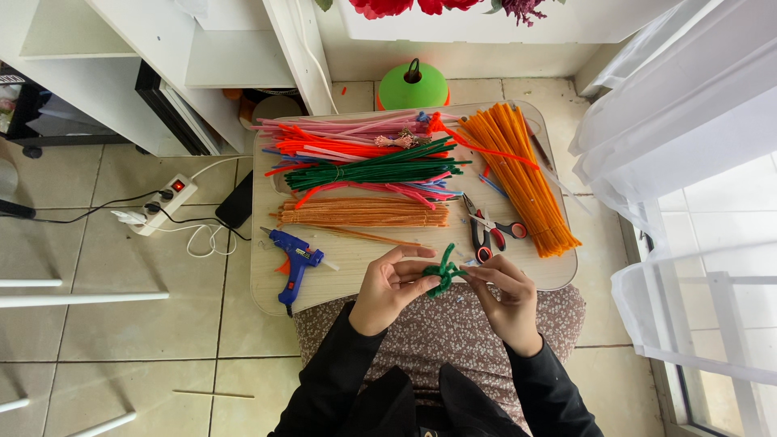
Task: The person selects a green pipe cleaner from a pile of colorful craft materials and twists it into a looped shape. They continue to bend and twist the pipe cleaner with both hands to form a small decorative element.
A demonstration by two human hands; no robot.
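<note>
Between hands: green pipe cleaner [442, 271], long axis approx. upright, pinched by fingers of left hand [388, 289] & right hand [503, 295].
Nearer: both equal.

Small light wooden lap table [356, 279], rounded corners, set over tiled floor [121, 324]. Directly on it, beyond the fingertips: red-handled scissors [487, 231] closest, just past the right fingers [486, 275]; blue glue gun [295, 260] left of the left fingers [405, 263]. Farther out: bundles of pipe cleaners, tan-orange [364, 213], green [372, 170], pink and red [348, 137], with a bright orange bundle [522, 174] slanting on the right.
</note>
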